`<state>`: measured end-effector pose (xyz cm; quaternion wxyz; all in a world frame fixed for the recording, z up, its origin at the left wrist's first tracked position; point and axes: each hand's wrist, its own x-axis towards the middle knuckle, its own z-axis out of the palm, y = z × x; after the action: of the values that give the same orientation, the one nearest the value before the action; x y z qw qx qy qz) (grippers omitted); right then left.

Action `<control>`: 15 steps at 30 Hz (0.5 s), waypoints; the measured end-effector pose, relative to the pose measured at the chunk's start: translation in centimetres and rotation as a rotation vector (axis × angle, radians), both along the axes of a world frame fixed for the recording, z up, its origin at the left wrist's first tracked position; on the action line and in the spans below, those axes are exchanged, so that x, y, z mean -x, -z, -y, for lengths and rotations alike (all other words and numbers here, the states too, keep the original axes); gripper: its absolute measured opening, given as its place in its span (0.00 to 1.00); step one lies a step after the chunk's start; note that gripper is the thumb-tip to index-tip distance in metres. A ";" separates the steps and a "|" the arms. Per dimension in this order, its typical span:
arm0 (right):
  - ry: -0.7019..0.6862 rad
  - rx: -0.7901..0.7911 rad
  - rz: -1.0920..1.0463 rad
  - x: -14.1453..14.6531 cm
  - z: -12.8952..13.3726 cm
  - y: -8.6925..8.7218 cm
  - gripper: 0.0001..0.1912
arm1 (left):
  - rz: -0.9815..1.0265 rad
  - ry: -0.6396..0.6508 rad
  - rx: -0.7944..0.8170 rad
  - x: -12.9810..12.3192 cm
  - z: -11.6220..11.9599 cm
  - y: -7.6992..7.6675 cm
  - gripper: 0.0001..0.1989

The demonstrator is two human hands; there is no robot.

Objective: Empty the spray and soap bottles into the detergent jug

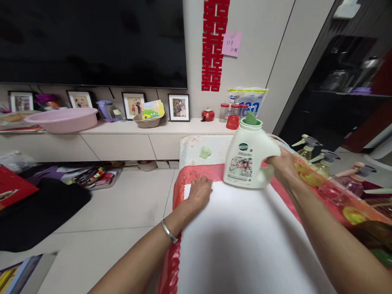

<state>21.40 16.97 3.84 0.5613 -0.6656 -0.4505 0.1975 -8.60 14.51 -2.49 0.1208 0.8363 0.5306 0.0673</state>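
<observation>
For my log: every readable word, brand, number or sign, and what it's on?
"100": bag; its other print is too small.
"囍", repeated: red paper strip.
"35", probably: pink note; remaining handwriting unclear.
"Silk Garden", probably: bottle; other print too small.

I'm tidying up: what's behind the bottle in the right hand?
Past the bottle show a printed bag, red-lidded jars and a red object; the bottle hides whatever lies directly behind.
</observation>
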 end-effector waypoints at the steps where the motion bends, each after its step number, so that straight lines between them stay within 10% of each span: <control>1: -0.009 0.018 -0.001 0.8 -1.3 -0.1 0.18 | -0.008 -0.017 0.000 0.0 -0.3 0.0 0.09; 8: -0.028 0.152 -0.012 4.1 -7.0 1.2 0.20 | -0.031 -0.111 0.052 1.6 -2.1 -0.3 0.11; 15: -0.181 0.215 0.033 2.6 -6.9 1.3 0.20 | 0.000 -0.063 0.028 1.4 -1.2 -1.2 0.02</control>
<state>18.81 23.85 2.52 0.4592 -0.6817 -0.4940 0.2834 -9.96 15.68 -1.33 0.1305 0.8174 0.5575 0.0635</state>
